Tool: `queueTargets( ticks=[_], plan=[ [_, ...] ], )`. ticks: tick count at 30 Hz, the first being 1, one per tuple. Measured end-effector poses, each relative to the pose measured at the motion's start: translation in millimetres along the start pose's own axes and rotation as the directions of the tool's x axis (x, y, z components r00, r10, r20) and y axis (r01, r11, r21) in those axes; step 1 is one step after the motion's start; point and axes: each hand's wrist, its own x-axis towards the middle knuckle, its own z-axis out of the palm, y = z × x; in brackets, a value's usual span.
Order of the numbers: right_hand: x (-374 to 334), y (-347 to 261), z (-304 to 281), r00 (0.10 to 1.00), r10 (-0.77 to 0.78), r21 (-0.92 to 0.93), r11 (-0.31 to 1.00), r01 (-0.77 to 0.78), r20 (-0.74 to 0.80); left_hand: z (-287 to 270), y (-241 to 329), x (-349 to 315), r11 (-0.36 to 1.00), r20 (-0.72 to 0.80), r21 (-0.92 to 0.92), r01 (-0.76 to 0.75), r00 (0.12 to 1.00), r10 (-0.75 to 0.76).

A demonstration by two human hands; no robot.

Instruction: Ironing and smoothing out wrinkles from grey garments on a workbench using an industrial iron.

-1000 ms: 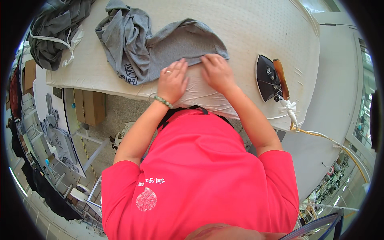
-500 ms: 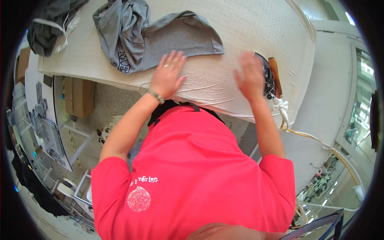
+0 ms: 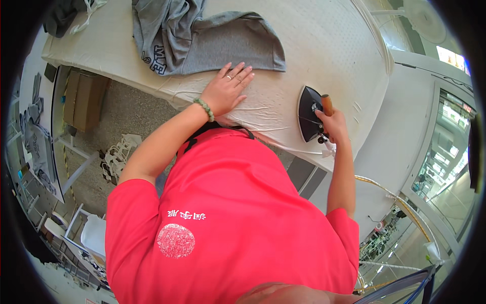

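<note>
A grey garment with dark lettering lies partly bunched on the cream cloth-covered table. My left hand rests with fingers stretched out, its fingertips at the garment's near edge. On the right, my right hand is wrapped round the wooden handle of a black steam iron. The iron's pointed sole plate sits on the cloth, apart from the garment. Part of its rear is hidden behind my hand.
A dark grey cloth and a white strip lie at the table's far left. A cord hangs off the right side. Below the left edge stands a cardboard box; white scraps lie on the floor.
My right hand has gone from moving, blurred and spread beside the iron, to gripping its handle. The iron has turned and shifted left. My left hand has slid slightly right along the garment's edge.
</note>
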Motion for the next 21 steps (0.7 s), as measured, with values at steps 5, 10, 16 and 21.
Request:
queueTargets(
  ticks=[5,10,16,21],
  plan=[
    [-1,-66,3,0.935,-0.354,-0.082,0.932,0.354,0.012,-7,-4,-10,0.996,0.006,-0.005,0.094,0.996,-0.094],
    [5,-146,31,0.882,-0.46,-0.289,0.835,0.469,0.103,-40,-32,-64,0.971,0.012,0.061,0.229,0.973,-0.231],
    [-39,-241,99,0.692,-0.619,-0.284,0.634,0.719,0.371,-86,-45,-109,0.945,-0.066,0.033,0.324,0.945,-0.322],
    [-76,-289,118,0.628,-0.637,-0.176,0.626,0.76,0.446,-127,-76,-102,0.872,-0.242,-0.153,0.465,0.838,-0.49]
  ],
)
